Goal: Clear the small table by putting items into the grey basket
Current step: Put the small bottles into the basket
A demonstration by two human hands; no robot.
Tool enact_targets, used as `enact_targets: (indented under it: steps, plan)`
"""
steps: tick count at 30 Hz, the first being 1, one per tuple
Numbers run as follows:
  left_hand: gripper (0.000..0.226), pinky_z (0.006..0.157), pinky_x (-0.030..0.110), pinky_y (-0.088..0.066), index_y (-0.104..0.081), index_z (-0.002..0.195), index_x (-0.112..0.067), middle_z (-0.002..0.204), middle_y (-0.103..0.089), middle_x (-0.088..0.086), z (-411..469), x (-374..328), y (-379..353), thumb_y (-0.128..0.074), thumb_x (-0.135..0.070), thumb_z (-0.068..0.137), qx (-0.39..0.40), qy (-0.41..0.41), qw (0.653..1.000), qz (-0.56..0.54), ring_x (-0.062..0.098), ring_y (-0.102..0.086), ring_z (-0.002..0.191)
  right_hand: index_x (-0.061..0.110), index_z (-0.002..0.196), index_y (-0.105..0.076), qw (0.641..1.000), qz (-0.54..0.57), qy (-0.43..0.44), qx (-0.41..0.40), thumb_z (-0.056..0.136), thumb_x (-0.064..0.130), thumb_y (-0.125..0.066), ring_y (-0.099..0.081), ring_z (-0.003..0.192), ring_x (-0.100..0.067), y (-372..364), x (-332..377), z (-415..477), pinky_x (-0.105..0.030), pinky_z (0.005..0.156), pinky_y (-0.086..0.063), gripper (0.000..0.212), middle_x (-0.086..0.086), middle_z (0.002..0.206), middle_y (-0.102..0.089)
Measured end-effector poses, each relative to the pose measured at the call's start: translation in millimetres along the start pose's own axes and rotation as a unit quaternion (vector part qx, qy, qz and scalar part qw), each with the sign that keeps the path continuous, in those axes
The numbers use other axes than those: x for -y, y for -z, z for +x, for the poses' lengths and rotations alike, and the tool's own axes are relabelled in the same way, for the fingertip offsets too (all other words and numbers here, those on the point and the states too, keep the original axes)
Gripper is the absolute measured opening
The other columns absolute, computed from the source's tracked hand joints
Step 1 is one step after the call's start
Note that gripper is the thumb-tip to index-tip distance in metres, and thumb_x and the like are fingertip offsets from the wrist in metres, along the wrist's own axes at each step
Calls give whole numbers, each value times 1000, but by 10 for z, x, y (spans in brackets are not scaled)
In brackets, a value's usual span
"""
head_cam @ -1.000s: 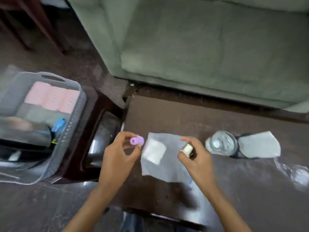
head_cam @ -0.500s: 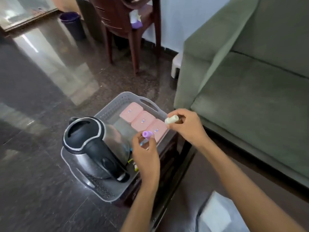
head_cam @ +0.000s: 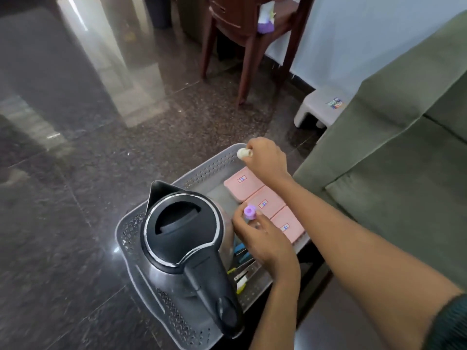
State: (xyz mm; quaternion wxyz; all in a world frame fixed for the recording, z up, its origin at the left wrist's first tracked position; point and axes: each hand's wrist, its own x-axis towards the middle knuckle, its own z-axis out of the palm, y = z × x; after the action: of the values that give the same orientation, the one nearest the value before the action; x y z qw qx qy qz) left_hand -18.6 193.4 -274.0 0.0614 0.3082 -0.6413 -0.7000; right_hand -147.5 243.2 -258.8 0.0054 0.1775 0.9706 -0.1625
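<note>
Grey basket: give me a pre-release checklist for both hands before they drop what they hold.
1. Left hand grips the purple cap: ok.
2. Right hand grips the cream cylinder: ok.
3. Left hand is over the grey basket: ok, it is beside the pink boxes.
4. Right hand is inside the rim: cannot tell; the cylinder sits right at the far edge and might fall outside.
5. Free floor in the basket: ok, a bare strip shows between the kettle and the boxes.
6. Kettle stable: ok, it is upright and neither hand touches it.
</note>
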Motion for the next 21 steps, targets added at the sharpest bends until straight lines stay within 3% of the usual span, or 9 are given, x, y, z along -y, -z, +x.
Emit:
enact_targets:
  steps: [2, 6, 9, 11, 14, 16, 17, 19, 21]
  plan:
    - [34, 81, 39, -50, -46, 96, -36, 99, -59, 5, 59, 49, -30, -50, -2, 89, -7, 4, 1000, 5, 33, -62, 91, 8, 110, -59, 997, -71, 3, 33, 88, 21, -51, -59, 108, -37, -75, 91, 123, -38, 85, -45, 26, -16, 117, -61]
    - [46, 72, 16, -46, -45, 90, -54, 97, -62, 5, 70, 42, -46, -48, -9, 83, -8, 15, 1000, -24, 22, -63, 86, 8, 116, -57, 987, -135, -13, 83, 86, 12, -53, -58, 114, -34, -154, 225, 233, -39, 92, -45, 31, -14, 123, -60]
    - [39, 66, 2, -39, -53, 98, -36, 95, -61, -1, 117, 44, -72, -50, 1, 85, -11, 57, 998, -38, -1, -57, 76, 11, 120, -55, 982, -158, -21, 105, 87, 11, -53, -58, 116, -31, -241, 292, 269, -38, 93, -45, 34, -11, 126, -60]
    - [37, 67, 2, -38, -54, 102, -28, 92, -61, -2, 120, 29, -76, -49, 5, 86, -6, 65, 998, -27, -4, -55, 75, 11, 121, -55, 980, -160, -28, 113, 85, 13, -57, -58, 116, -31, -220, 314, 295, -38, 93, -45, 35, -11, 126, -60]
    - [31, 74, 13, -44, -57, 107, -21, 96, -65, 7, 119, -2, -72, -47, 2, 88, -4, 69, 997, -32, 15, -61, 86, 10, 115, -58, 984, -148, -22, 97, 77, 18, -69, -60, 112, -33, -4, 329, 260, -37, 89, -47, 40, -13, 121, -61]
    - [27, 81, 22, -48, -59, 112, -14, 101, -66, 9, 130, -14, -73, -47, -3, 91, -1, 81, 996, -43, 17, -63, 91, 9, 103, -64, 992, -89, -1, 94, 76, 18, -69, -65, 96, -33, 236, 294, 159, -33, 78, -51, 29, -16, 106, -67]
    - [26, 80, 19, -48, -59, 114, -14, 101, -66, 7, 142, -21, -75, -48, -5, 91, -2, 84, 995, -45, 11, -63, 89, 8, 95, -67, 990, -39, 13, 136, 77, 17, -68, -68, 79, -29, 370, 256, 82, -27, 65, -53, 21, -15, 92, -69]
    - [29, 75, 9, -45, -59, 117, -14, 101, -65, 1, 158, -15, -83, -49, -6, 91, -3, 83, 995, -52, 0, -60, 83, 8, 88, -69, 954, 34, 28, 297, 78, 15, -69, -61, 54, -20, 606, 174, -135, -21, 46, -49, 13, -9, 70, -65]
    - [32, 73, 3, -41, -58, 121, -11, 103, -62, -4, 160, -43, -93, -48, -3, 91, 0, 75, 995, -63, -13, -57, 84, 12, 95, -68, 923, 17, 57, 379, 76, 17, -72, -58, 58, -18, 687, 93, -320, -26, 52, -46, 20, -6, 73, -64]
